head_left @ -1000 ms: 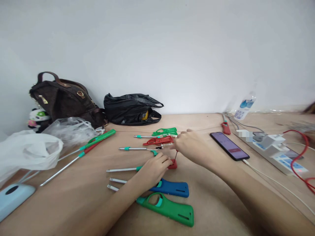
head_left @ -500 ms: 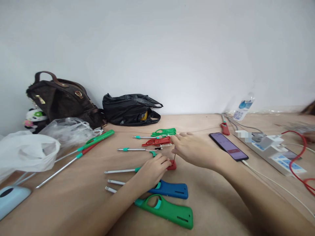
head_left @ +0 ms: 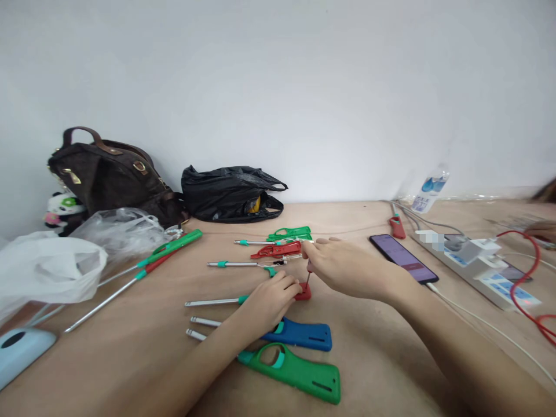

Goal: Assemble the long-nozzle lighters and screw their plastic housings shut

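Note:
My left hand (head_left: 271, 298) is closed over a red lighter (head_left: 304, 292), pressing it flat on the table; most of its body is hidden under the fingers. My right hand (head_left: 343, 263) grips a thin screwdriver (head_left: 308, 280) by its top, and the tip touches the red lighter's handle end. Nearer to me lie a blue lighter (head_left: 308, 336) and a green lighter (head_left: 299, 373). Beyond my hands are an opened red casing (head_left: 278, 249), a green casing (head_left: 289, 233) and loose metal tubes, one (head_left: 237, 264) with a wire.
A black plastic bag (head_left: 230, 194) and a dark backpack (head_left: 113, 179) stand by the wall. White bags (head_left: 52, 266) and long lighters (head_left: 174, 246) lie left. To the right are a phone (head_left: 403, 258), a power strip (head_left: 478, 278), cables, a bottle (head_left: 430, 188) and another person's hand (head_left: 541, 230).
My right hand has lifted slightly, so more of the screwdriver shows beneath it. My left hand stays where it was on the red lighter.

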`<state>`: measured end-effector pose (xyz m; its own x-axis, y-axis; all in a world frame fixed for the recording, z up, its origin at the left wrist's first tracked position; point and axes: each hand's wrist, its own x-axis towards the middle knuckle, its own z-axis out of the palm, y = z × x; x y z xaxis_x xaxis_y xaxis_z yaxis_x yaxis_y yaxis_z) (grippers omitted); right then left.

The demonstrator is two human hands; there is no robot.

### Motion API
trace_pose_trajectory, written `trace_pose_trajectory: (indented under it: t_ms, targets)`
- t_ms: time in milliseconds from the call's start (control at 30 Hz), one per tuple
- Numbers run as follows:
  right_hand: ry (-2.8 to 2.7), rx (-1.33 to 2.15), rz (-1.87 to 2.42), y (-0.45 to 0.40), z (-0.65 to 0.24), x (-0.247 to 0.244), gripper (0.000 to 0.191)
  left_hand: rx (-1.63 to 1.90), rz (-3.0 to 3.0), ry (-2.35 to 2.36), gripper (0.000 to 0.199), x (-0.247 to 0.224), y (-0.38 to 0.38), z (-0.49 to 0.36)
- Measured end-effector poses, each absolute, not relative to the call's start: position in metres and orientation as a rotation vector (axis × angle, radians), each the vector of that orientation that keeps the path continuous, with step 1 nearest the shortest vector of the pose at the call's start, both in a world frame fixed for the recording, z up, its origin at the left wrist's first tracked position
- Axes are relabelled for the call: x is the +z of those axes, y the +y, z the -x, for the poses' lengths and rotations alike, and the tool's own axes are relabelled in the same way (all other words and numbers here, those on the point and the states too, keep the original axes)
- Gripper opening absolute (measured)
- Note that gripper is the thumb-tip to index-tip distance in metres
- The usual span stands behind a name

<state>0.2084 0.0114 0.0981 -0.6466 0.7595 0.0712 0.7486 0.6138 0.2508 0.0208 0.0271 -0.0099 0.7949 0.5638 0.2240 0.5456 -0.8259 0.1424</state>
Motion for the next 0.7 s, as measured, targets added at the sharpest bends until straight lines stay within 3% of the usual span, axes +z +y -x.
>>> trace_pose_trajectory:
  t_ms: [233,700]
  targets:
    - [2.659,0.605,-1.421,0.01,-0.194,0.101,0.02,0.404,-2.917,0.909,0.019,-0.011,0.027,-0.021]
    - [2.825,0.463,-1.369,0.016,-0.204,0.098,0.017,0.505,-2.809,0.911,0.015,-0.015,0.033,-0.02]
